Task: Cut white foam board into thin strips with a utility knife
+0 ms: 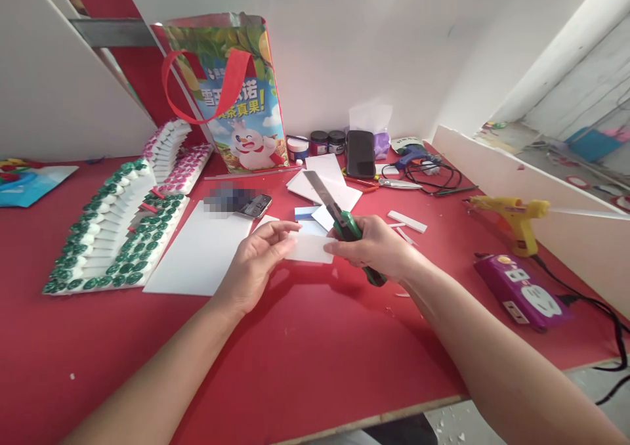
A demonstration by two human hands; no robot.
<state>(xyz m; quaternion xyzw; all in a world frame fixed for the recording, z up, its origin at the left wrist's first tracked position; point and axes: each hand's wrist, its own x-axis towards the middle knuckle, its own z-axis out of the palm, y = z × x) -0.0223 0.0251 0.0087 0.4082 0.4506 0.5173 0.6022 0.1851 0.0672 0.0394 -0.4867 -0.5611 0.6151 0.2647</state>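
Note:
Between my two hands a small white rectangular card [311, 248] is held just above the red table. My left hand [256, 261] pinches its left end between thumb and fingers. With thumb and fingertips my right hand [378, 245] grips the card's right end, and the same hand holds a green and black utility knife [348, 227]. The knife's blade is out and points up and to the left, away from the card. Behind the card lie white board pieces [327, 186] and a blue and white card [306, 214].
A large white board [197, 254] and a phone [253, 205] lie left, beside green-studded white structures [118, 235]. A printed bag [241, 104] stands behind. At right are a yellow glue gun [522, 218], a purple power strip [522, 294] and scissors [401, 184].

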